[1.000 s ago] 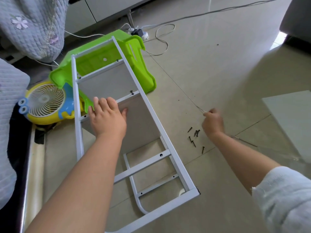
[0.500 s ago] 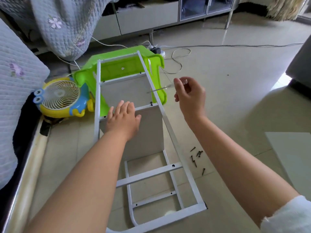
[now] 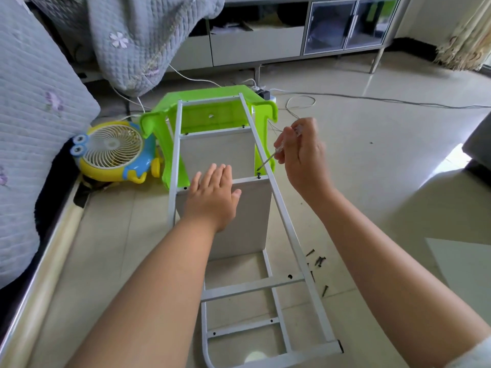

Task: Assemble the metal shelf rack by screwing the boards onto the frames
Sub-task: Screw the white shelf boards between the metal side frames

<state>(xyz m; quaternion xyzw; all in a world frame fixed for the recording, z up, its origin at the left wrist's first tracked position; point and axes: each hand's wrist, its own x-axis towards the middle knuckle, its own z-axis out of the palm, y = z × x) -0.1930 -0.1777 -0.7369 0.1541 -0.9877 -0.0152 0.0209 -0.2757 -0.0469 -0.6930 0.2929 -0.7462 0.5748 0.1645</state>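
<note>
We see a white metal frame (image 3: 281,208) lying on the tiled floor (image 3: 372,181), its far end propped on an overturned green plastic stool (image 3: 212,118). 2 grey boards stand between the frame's rails: the near board (image 3: 252,221) hangs down from a crossbar, and the far board (image 3: 218,152) sits behind it, closer to the stool.

The left hand (image 3: 212,197) lies flat with fingers straight and together, pressing on the top edge of the near board where it meets the crossbar. The right hand (image 3: 303,158) has its fingers curled round a thin screwdriver (image 3: 276,152) with a clear handle, the shaft slanting down to the left. Its tip sits on a dark screw (image 3: 258,176) at the right end of that crossbar, just beside the long right rail; we cannot quite tell whether the tip is seated in the screw head, since it is small and dark there.

A loose scatter of about 6 black screws (image 3: 317,264) lies on the floor just to the right of the frame, near the right forearm. To the left of the stool a yellow and blue toy-shaped fan (image 3: 114,152) rests against a quilted grey cover (image 3: 34,123). White cables (image 3: 300,102) run across the floor behind the stool, and a low cabinet (image 3: 345,25) stands along the back wall.
</note>
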